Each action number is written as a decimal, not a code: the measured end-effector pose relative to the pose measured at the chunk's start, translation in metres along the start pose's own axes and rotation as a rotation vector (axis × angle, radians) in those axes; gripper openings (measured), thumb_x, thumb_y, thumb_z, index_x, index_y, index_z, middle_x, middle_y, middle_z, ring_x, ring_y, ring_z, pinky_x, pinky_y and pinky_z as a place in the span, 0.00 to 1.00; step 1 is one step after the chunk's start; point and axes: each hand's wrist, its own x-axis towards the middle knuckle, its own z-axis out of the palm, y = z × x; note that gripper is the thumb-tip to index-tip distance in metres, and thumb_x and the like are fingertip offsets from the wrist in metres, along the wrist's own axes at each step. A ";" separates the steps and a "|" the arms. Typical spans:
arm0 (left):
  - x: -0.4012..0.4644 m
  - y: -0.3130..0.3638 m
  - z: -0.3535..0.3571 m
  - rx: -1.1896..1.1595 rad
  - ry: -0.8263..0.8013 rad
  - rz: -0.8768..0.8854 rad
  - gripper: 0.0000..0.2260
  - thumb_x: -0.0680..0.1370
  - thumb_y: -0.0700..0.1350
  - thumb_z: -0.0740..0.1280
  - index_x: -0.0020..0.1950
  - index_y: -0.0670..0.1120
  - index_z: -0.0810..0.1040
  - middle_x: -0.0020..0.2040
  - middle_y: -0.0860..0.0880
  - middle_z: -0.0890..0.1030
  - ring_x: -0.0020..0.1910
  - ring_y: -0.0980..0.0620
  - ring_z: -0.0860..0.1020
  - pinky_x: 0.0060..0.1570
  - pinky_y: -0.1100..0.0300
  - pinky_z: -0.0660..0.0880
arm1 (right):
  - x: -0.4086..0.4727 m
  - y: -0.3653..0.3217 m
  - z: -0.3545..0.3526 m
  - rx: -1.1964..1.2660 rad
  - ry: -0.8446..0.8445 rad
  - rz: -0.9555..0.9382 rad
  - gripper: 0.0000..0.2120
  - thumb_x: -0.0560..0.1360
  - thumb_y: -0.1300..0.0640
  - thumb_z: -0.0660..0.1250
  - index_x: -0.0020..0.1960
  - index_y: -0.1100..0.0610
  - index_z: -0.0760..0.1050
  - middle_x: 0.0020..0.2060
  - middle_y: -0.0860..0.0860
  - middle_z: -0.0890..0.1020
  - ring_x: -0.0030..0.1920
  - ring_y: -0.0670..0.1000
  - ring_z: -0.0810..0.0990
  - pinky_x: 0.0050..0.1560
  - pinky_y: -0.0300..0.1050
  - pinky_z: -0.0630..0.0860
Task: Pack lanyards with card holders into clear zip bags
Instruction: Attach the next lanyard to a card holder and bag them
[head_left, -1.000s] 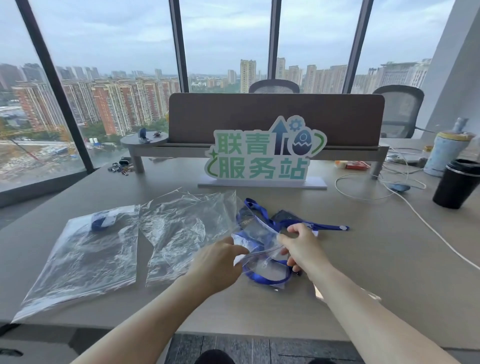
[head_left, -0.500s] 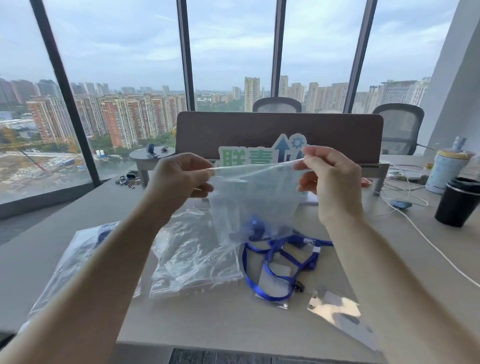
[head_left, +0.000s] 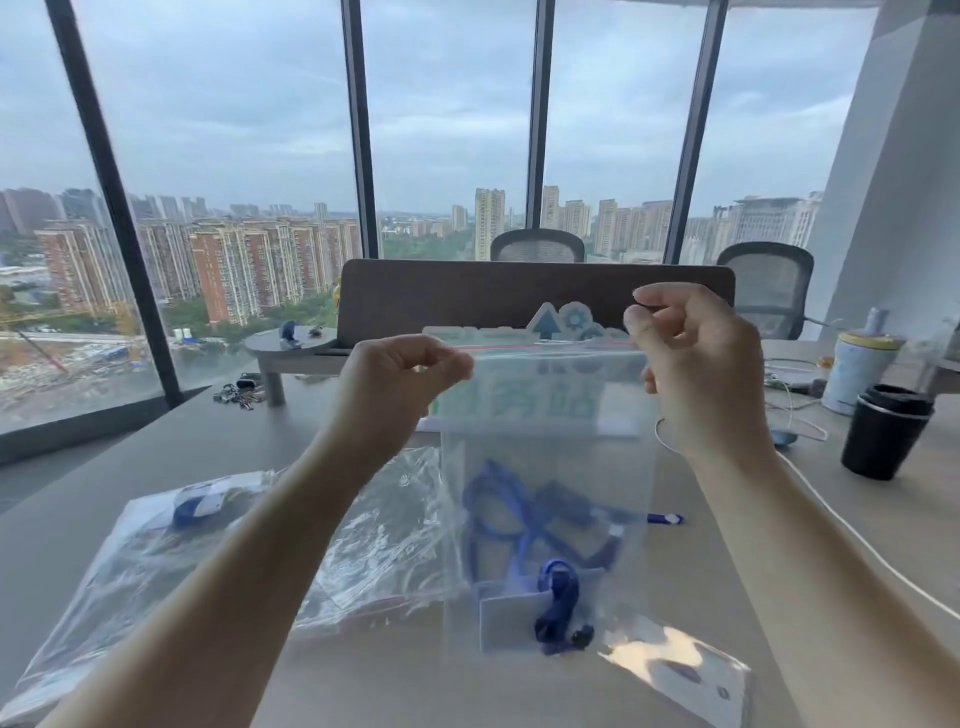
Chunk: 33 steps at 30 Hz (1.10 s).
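The zip bag (head_left: 545, 467) I'm holding up is thin clear plastic, smooth and a bit hazy. Blue woven-cloth lanyard (head_left: 558, 597) sits under my grip. The loose bags (head_left: 395, 535) left of it look crinkly and glossy. The surface (head_left: 779, 597) looks like matt, pale wood laminate.

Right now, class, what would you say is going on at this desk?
A person is holding a clear zip bag up above the desk, the left hand and right hand each pinching a top corner at the zip strip. A blue lanyard with a card holder sits at the bottom of the bag. More blue lanyards show through it, lying on the desk. To the left lie crumpled empty bags and another bag with something blue inside.
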 end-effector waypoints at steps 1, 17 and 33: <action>-0.001 0.004 0.004 0.009 -0.022 0.012 0.05 0.72 0.45 0.73 0.39 0.45 0.85 0.24 0.56 0.75 0.22 0.60 0.66 0.26 0.70 0.64 | -0.002 -0.005 0.001 -0.070 -0.074 -0.096 0.05 0.73 0.52 0.71 0.48 0.46 0.80 0.36 0.45 0.80 0.32 0.47 0.75 0.37 0.42 0.75; -0.004 0.033 0.012 -0.107 -0.139 0.016 0.06 0.71 0.41 0.73 0.34 0.47 0.81 0.32 0.50 0.83 0.23 0.63 0.70 0.25 0.73 0.65 | 0.008 -0.041 0.022 -0.412 -0.636 -0.141 0.03 0.68 0.42 0.72 0.39 0.40 0.82 0.26 0.35 0.78 0.33 0.41 0.73 0.52 0.61 0.77; -0.002 0.019 0.007 -0.234 0.093 -0.089 0.09 0.70 0.39 0.73 0.30 0.49 0.81 0.29 0.50 0.82 0.23 0.61 0.68 0.26 0.68 0.65 | -0.006 -0.039 0.027 -0.511 -0.658 -0.186 0.09 0.78 0.49 0.64 0.41 0.50 0.76 0.30 0.46 0.76 0.33 0.47 0.74 0.37 0.46 0.72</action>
